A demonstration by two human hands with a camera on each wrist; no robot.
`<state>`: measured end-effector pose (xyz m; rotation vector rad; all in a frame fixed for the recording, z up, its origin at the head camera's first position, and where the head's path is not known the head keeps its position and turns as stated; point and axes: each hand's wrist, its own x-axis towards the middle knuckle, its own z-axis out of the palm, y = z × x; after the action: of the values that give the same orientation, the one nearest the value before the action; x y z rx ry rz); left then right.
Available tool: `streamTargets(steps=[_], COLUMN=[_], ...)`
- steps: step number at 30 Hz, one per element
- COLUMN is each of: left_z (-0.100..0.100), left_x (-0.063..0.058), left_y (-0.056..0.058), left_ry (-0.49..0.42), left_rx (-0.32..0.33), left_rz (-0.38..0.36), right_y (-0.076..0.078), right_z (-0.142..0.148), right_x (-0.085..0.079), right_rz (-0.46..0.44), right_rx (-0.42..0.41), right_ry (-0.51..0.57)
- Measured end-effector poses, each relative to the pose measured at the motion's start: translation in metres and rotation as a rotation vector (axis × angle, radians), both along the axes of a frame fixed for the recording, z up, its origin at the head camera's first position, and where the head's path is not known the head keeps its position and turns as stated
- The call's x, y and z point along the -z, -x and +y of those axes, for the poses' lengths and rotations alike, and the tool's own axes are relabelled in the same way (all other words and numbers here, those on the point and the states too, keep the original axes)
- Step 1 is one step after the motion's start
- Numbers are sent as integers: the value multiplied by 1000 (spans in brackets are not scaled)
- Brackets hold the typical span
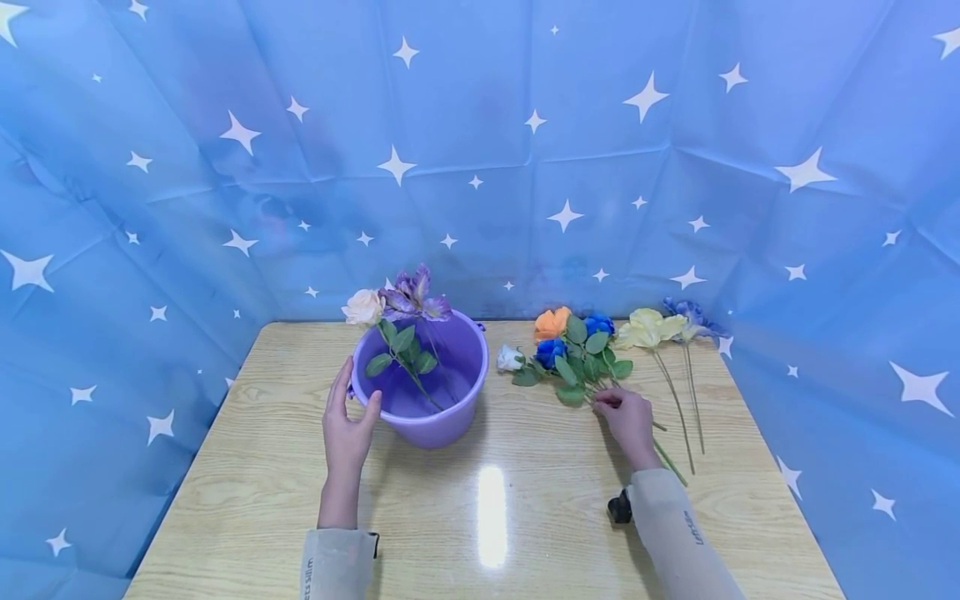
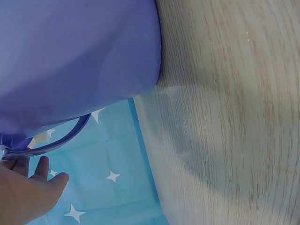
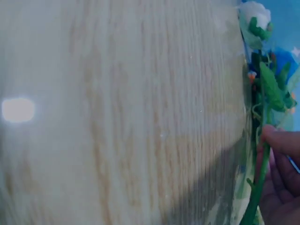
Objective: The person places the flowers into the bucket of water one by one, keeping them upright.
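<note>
A purple bucket [image 1: 431,429] stands left of the table's middle. A pale cream rose [image 1: 365,307] and a purple iris-like flower [image 1: 415,295] lean inside it, heads above the rim. My left hand [image 1: 348,437] rests at the bucket's near-left rim with fingers and thumb extended; the bucket handle [image 2: 70,133] shows beside its fingers. On the right, my right hand [image 1: 627,423] pinches a green rose stem [image 3: 258,187] between thumb and fingers. Beyond lie a white rose [image 1: 509,358], blue roses [image 1: 551,353] and an orange rose [image 1: 552,323]. Which bloom tops the pinched stem is unclear.
Right of the roses lie a pale yellow flower [image 1: 649,328] and a blue-violet flower [image 1: 693,317] with long thin stems. A blue star-printed curtain [image 1: 480,200] surrounds the wooden table [image 1: 247,467] at back and sides. Light glares off the tabletop near the front.
</note>
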<state>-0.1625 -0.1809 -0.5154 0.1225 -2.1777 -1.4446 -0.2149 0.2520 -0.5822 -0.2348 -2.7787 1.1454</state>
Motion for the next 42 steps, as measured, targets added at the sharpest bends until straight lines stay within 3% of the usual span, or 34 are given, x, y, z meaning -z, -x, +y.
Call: streamTargets(steps=[25, 28, 33, 35, 42], left_z=[0, 5, 4, 2, 14], left_x=[2, -9, -8, -2, -34], left_y=[0, -3, -3, 0, -14], left_ry=[-30, -33, -20, -23, -42], left_rx=[-6, -4, 5, 2, 9], left_rz=[5, -1, 9, 10, -10], right_y=[0, -1, 0, 0, 2], right_z=[-13, -14, -16, -17, -19], right_x=[-23, -28, -33, -35, -40], right_rz=[132, 128, 128, 135, 170], right_rx=[33, 35, 40, 42, 37], right_ry=[45, 62, 80, 79, 80])
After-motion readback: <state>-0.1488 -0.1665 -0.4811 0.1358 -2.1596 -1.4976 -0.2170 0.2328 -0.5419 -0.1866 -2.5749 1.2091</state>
